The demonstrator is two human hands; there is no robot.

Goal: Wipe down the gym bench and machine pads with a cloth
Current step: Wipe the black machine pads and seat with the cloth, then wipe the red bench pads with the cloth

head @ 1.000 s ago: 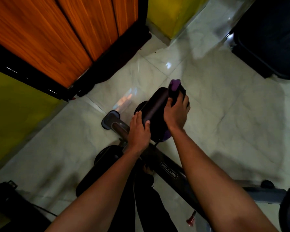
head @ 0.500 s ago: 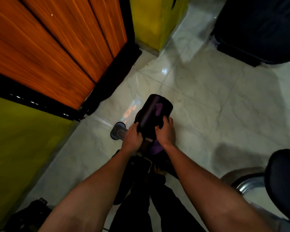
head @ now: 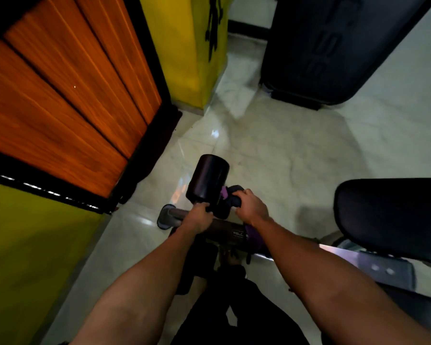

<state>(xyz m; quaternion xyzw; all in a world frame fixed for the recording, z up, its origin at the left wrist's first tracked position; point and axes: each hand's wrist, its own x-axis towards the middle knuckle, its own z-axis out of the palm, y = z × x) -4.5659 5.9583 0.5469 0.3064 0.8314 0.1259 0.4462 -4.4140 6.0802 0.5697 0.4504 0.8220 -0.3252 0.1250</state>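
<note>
My left hand point(head: 198, 219) grips the round pad point(head: 210, 178) at its near end; my right hand point(head: 251, 205) clutches a purple cloth point(head: 225, 193) beside it.

On my feed the roller pad point(head: 210, 178) looks like smooth black vinyl with a dull sheen, and the cloth point(head: 225, 193) against it is soft purple fabric. I read the floor point(head: 271, 150) as glossy, marble-veined tile that mirrors light. The door point(head: 60, 95) is orange wood with visible grain. The frame bar point(head: 339, 255) is bare shiny metal, the seat pad point(head: 393, 215) matt black upholstery, and the wall point(head: 184, 46) flat yellow paint.
</note>
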